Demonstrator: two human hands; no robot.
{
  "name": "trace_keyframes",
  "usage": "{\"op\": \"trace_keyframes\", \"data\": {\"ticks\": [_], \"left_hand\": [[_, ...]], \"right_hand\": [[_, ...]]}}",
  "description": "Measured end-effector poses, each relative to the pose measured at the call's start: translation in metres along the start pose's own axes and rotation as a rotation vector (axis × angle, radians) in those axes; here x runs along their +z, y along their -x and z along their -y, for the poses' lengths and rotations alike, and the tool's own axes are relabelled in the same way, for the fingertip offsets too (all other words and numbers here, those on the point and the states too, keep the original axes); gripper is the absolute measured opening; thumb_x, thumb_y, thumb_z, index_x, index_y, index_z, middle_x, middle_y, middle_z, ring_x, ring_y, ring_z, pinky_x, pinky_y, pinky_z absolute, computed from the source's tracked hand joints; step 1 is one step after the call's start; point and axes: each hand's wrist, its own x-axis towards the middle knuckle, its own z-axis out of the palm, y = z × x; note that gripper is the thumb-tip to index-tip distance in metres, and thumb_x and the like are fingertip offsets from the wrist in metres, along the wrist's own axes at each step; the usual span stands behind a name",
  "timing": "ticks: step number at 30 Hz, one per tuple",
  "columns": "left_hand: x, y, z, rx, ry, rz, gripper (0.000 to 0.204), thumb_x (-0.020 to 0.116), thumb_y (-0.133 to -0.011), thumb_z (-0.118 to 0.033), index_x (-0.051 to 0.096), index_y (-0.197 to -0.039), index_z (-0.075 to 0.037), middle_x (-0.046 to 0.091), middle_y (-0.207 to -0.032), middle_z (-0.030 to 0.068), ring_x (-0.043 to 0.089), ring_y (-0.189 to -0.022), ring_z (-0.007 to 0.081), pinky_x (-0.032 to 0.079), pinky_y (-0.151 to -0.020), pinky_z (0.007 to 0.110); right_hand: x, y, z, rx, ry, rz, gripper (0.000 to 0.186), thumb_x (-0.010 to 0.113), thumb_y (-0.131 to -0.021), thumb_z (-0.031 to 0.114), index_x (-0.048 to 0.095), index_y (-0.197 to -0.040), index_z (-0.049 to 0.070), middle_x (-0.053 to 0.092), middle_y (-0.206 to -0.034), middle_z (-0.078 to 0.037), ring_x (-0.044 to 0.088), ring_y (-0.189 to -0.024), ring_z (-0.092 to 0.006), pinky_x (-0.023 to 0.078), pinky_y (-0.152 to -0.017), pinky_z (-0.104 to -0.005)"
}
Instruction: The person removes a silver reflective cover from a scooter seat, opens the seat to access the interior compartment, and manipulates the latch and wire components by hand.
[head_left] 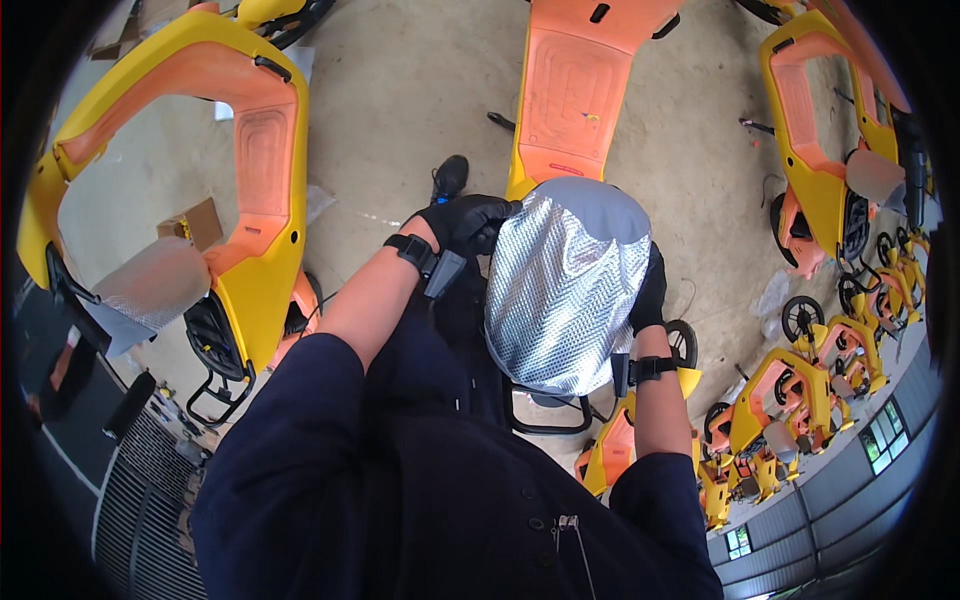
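Note:
A silver, quilted-looking seat cover (565, 300) lies over the seat of the yellow and orange scooter in front of me. A smooth grey panel (588, 205) shows at its far end. My left hand (470, 222), in a black glove, is closed with its fingertips at the cover's far left edge. On the cover's right side is my right hand (650, 292), also gloved in black, closed against the edge; its fingers are partly hidden. Beyond the cover stretches the scooter's orange footboard (575, 95). A black rear rack (548, 420) sticks out below the seat.
Another yellow and orange scooter (270, 200) stands at my left, with bubble wrap (155, 285) around part of it. A cardboard box (195, 225) sits on the floor nearby. More scooters (800, 385) line the right side, with clear plastic (772, 292) on the floor.

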Motion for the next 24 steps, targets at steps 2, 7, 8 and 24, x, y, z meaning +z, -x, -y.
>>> {"op": "trace_keyframes", "data": {"ticks": [2,7,8,24], "left_hand": [[0.004,0.001,-0.004,-0.11,0.221,-0.003,0.022,0.054,-0.085,-0.031,0.058,-0.085,-0.009,0.044,-0.062,-0.0054,0.036,-0.051,0.0038,0.03,-0.048,0.021],[0.033,0.003,-0.009,0.139,-0.2,-0.261,0.032,0.059,-0.082,-0.032,0.057,-0.086,-0.001,0.053,-0.075,0.0017,0.046,-0.066,0.0091,0.037,-0.061,0.023],[0.028,0.003,-0.008,0.115,-0.24,-0.246,0.036,0.06,-0.082,-0.031,0.057,-0.092,0.003,0.057,-0.08,0.0053,0.05,-0.07,0.0134,0.04,-0.066,0.025],[0.02,-0.019,-0.005,-0.034,0.202,-0.078,0.056,0.034,-0.091,-0.047,0.053,-0.111,0.002,0.055,-0.115,0.0137,0.057,-0.092,0.0216,0.041,-0.086,0.028]], "right_hand": [[-0.002,-0.002,-0.005,-0.004,-0.029,-0.015,0.042,0.036,-0.093,0.035,0.05,-0.112,0.0,0.056,-0.104,-0.006,0.051,-0.093,-0.0136,0.039,-0.085,-0.0279],[-0.011,-0.008,-0.019,-0.155,0.224,0.018,0.044,0.038,-0.093,0.035,0.05,-0.116,0.0,0.055,-0.108,-0.006,0.05,-0.096,-0.0136,0.04,-0.085,-0.0282],[-0.01,-0.007,-0.017,-0.163,0.22,0.017,0.043,0.038,-0.093,0.034,0.05,-0.115,-0.001,0.056,-0.108,-0.007,0.05,-0.096,-0.0135,0.04,-0.085,-0.0281],[0.004,0.004,0.001,-0.133,0.243,-0.029,0.04,0.035,-0.092,0.034,0.051,-0.106,0.001,0.055,-0.103,-0.009,0.049,-0.093,-0.0173,0.038,-0.084,-0.0301]]}}
